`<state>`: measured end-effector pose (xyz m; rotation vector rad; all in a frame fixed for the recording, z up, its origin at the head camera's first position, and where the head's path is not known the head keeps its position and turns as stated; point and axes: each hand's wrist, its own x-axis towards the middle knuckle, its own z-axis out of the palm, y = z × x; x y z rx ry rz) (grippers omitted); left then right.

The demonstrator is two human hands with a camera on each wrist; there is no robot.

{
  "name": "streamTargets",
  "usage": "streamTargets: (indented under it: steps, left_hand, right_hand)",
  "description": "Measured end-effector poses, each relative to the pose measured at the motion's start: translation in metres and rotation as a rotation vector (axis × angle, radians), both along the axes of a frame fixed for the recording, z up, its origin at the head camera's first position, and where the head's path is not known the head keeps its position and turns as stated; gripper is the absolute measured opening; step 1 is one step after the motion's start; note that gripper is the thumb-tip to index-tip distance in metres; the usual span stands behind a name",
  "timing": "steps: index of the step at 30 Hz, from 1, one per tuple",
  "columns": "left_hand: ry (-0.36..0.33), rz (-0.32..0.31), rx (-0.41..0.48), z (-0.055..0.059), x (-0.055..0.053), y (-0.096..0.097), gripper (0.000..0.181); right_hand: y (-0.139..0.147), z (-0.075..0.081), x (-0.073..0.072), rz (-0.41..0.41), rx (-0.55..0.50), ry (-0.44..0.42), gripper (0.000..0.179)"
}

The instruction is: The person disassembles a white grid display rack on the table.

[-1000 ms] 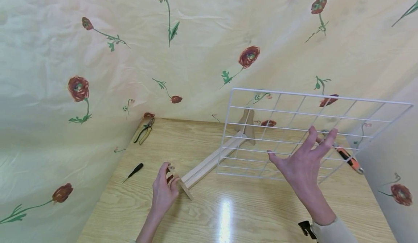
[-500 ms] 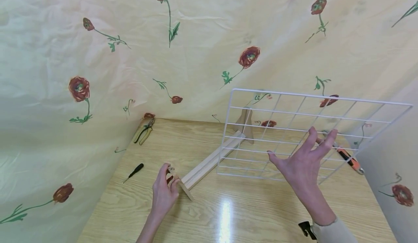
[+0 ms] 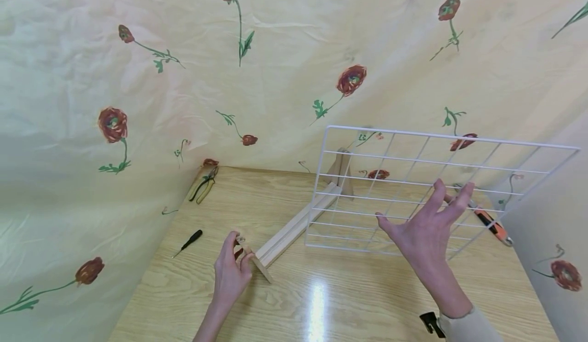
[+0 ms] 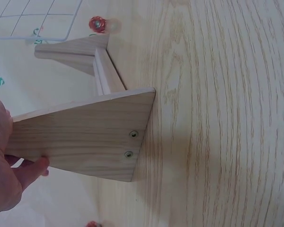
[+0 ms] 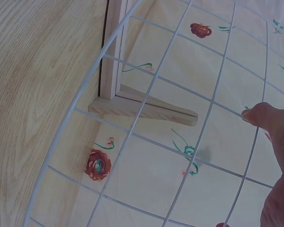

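Observation:
My left hand (image 3: 231,270) grips the upper part of the near end board of a wooden stand (image 3: 298,224), thumb on one face and fingers on the other. In the left wrist view, this end board (image 4: 94,137) stands on the table with two screw heads near its bottom edge. A grooved rail joins it to a similar board at the far end. My right hand (image 3: 424,235) holds a white wire grid panel (image 3: 395,131) raised and tilted, fingers spread and hooked at its wires. In the right wrist view, the stand's far end board (image 5: 142,111) shows through the grid.
Yellow-handled pliers (image 3: 203,185) lie at the back left of the wood-grain table (image 3: 367,301), with a black screwdriver (image 3: 189,242) nearer. A tool with an orange and black handle (image 3: 489,222) lies right, partly behind the grid. Flowered cloth (image 3: 285,76) rises behind the table.
The stand's far end has swung slightly left, while its near end stays in my left hand. My right hand and the wire grid panel hold almost still.

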<state>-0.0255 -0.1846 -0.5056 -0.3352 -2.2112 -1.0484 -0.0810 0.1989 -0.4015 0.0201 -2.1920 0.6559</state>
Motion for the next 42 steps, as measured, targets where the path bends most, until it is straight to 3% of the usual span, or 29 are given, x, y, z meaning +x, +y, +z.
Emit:
streamTargets:
  steps: [12, 35, 42]
  left_hand:
    - [0.01, 0.007, -0.007, -0.0004, 0.0013, 0.0005, 0.064]
    - [0.047, 0.061, -0.032, 0.0027, 0.0055, 0.0051, 0.068]
    - [0.059, 0.05, -0.063, 0.0015, 0.0074, 0.0031, 0.049]
  right_hand:
    - [-0.0006, 0.0014, -0.0004, -0.006, -0.009, -0.014, 0.128]
    - [0.0016, -0.0034, -0.0021, 0.008, 0.037, 0.049, 0.127]
    - [0.0009, -0.0043, -0.001, 0.005, 0.058, 0.049, 0.126]
